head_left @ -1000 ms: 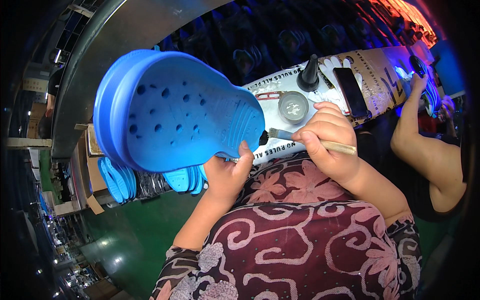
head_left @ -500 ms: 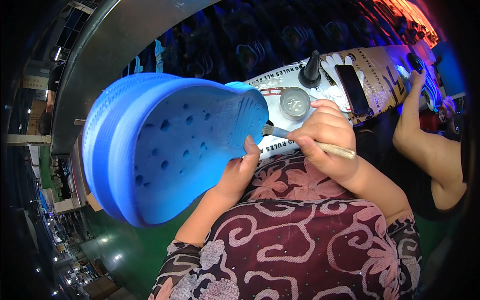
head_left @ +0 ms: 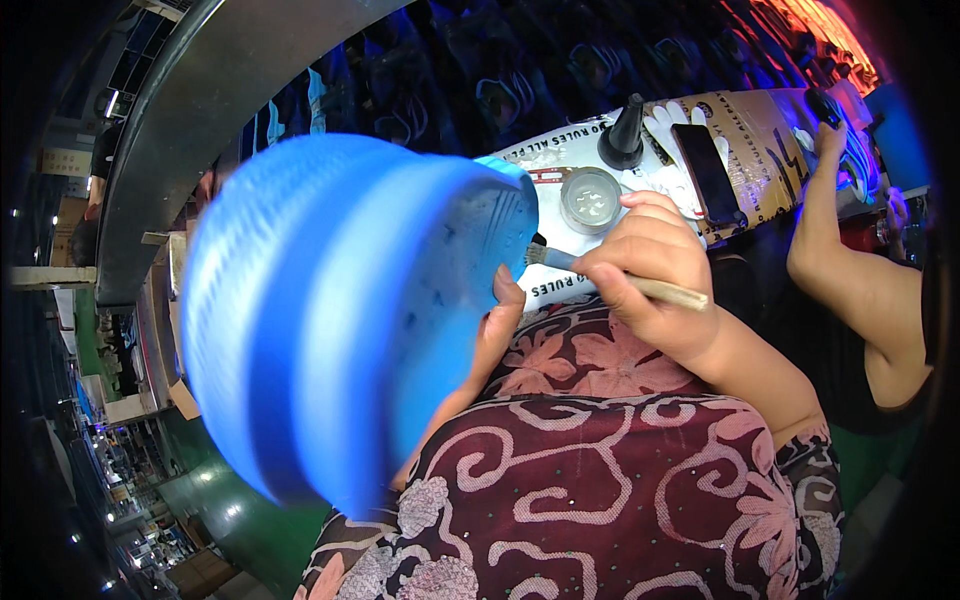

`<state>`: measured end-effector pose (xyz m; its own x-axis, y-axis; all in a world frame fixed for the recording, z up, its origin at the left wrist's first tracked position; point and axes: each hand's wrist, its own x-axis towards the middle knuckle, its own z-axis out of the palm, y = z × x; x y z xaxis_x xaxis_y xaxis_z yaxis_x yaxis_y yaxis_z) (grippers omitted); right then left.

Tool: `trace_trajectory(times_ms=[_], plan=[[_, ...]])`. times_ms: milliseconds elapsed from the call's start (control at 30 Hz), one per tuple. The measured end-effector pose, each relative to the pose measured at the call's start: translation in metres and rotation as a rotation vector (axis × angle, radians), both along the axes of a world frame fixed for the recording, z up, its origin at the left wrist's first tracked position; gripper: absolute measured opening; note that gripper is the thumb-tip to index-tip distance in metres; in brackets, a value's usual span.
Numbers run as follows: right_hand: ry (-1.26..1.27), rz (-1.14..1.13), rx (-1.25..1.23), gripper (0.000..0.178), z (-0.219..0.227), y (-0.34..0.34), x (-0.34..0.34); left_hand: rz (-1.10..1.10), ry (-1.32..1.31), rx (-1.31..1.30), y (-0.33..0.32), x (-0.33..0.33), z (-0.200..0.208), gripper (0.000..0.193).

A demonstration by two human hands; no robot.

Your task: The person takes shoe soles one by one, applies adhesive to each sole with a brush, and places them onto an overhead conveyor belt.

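Note:
A blue foam clog point(head_left: 300, 310) with a thick ribbed sole and a holed upper fills the left of the view, smeared by motion. My left hand point(head_left: 503, 310) grips it at the heel end; the thumb shows at the rim and the other fingers are hidden behind the clog. Between the fingers and thumb of my right hand point(head_left: 655, 260) is a brush point(head_left: 670, 292) with a pale wooden handle and a metal ferrule. Its bristles sit right by the clog's heel rim; whether they touch it I cannot tell.
Beyond my hands, a white-covered surface holds a small clear cup point(head_left: 590, 200), a black cone-shaped object point(head_left: 625, 135), white gloves point(head_left: 668, 185) and a dark phone point(head_left: 703, 172). Brown printed cardboard point(head_left: 765, 150) lies beside them. At the right, another person's arm point(head_left: 830, 220) reaches forward. A metal edge point(head_left: 150, 150) curves at upper left.
The clog has turned in my left hand, so its outer sole side faces me more and its inside shows less. My right hand and the brush have barely moved.

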<state>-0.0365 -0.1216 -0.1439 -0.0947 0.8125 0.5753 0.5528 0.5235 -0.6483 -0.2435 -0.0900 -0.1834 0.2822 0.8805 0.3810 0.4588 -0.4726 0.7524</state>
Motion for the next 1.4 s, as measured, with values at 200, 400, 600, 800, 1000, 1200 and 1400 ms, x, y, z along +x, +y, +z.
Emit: trace_trajectory(times_ms=[200, 400, 600, 800, 1000, 1200, 1400], plan=[[-0.095, -0.027, -0.005, 0.011, 0.001, 0.003, 0.001, -0.132, -0.108, -0.024, 0.004, -0.007, -0.001, 0.025], [-0.001, -0.105, 0.061, 0.012, 0.007, -0.003, 0.027, -0.012, 0.021, 0.093, 0.024, -0.01, 0.008, 0.035], [0.163, -0.233, 0.049, 0.017, -0.011, -0.018, 0.06, -0.172, -0.538, -0.476, 0.025, 0.007, 0.106, 0.056], [0.138, -0.286, 0.105, 0.016, -0.022, -0.052, 0.096, -0.835, -0.331, -1.087, 0.042, 0.079, 0.16, 0.081], [0.307, -0.473, -0.034, 0.02, -0.024, -0.072, 0.124, -0.879, -0.803, -1.122, 0.135, 0.329, 0.246, 0.033], [0.334, -0.517, -0.095, 0.021, -0.035, -0.075, 0.139, -0.911, -1.148, -1.185, 0.109, 0.382, 0.251, 0.069], [0.478, -0.429, -0.147, 0.026, -0.058, -0.072, 0.139, -0.8, -0.487, -0.81, 0.109, 0.187, 0.115, 0.04]])
